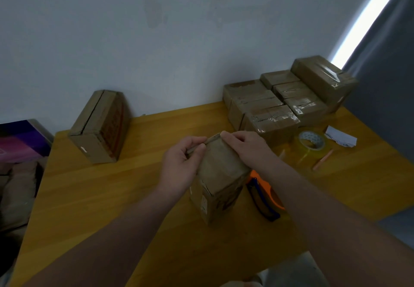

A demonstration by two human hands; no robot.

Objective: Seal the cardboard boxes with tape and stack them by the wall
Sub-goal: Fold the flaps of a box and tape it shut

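At my far left, about nine o'clock from the work, a purple panel (20, 138) shows past the table's edge. At ten o'clock a large cardboard box (100, 127) stands on the wooden table (89, 197) close to the wall (179, 51), a dark slit running along its upper face.

In the middle, my left hand (181, 163) grips the small cardboard box (220, 174) at its top left edge, thumb laid on the flap and fingers curled round it. That box stands on end on the table, right in front of me. My right hand (244, 150) clasps the same top from the other side, fingers curled over the far edge.

At four o'clock from it, just beside its foot and partly under my right forearm, lies an orange and blue tape dispenser (264, 197). At one o'clock the sealed boxes (284, 102) sit stacked against the wall, glossy tape across their tops. At three o'clock a tape roll (311, 142) lies flat, an orange stick (323, 159) near it and a folded paper (340, 138) beyond. A grey curtain (385, 85) hangs at the far right.
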